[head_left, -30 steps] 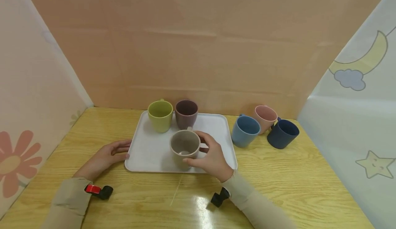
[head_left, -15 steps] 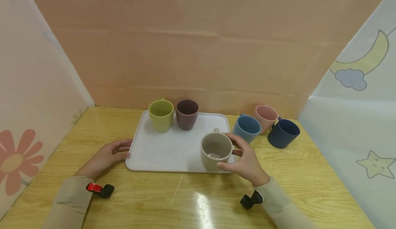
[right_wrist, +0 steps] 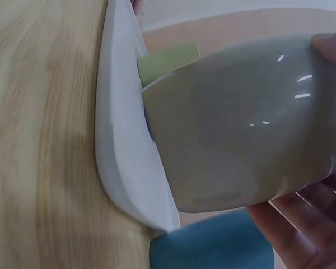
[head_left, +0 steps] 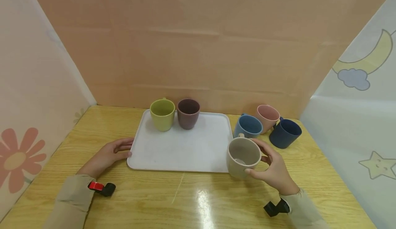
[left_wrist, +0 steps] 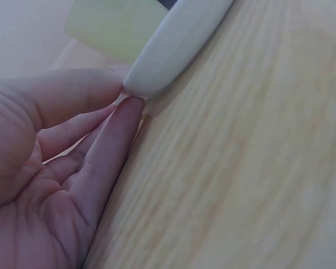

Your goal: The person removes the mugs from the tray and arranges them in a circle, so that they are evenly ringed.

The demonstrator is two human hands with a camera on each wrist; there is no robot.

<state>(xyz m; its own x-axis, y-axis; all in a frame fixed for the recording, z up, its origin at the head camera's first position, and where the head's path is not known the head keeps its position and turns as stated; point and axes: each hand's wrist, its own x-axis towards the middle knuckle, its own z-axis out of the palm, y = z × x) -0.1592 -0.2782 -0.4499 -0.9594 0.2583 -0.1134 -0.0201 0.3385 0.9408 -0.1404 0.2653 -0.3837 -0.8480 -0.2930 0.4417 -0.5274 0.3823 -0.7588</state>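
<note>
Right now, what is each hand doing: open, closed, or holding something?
Left hand: open, touching the tray.
Right hand: holding the beige mug.

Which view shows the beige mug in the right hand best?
The head view: there the beige mug shows its rim, inside and handle, with the right hand gripping it. The right wrist view is closer but shows its outer side, with no handle visible. The left wrist view doesn't show it.

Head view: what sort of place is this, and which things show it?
Probably a screened-off tabletop booth, perhaps indoors: a wood-grain table, a plain tan backdrop behind it, and a side panel printed with a moon and star.
</note>
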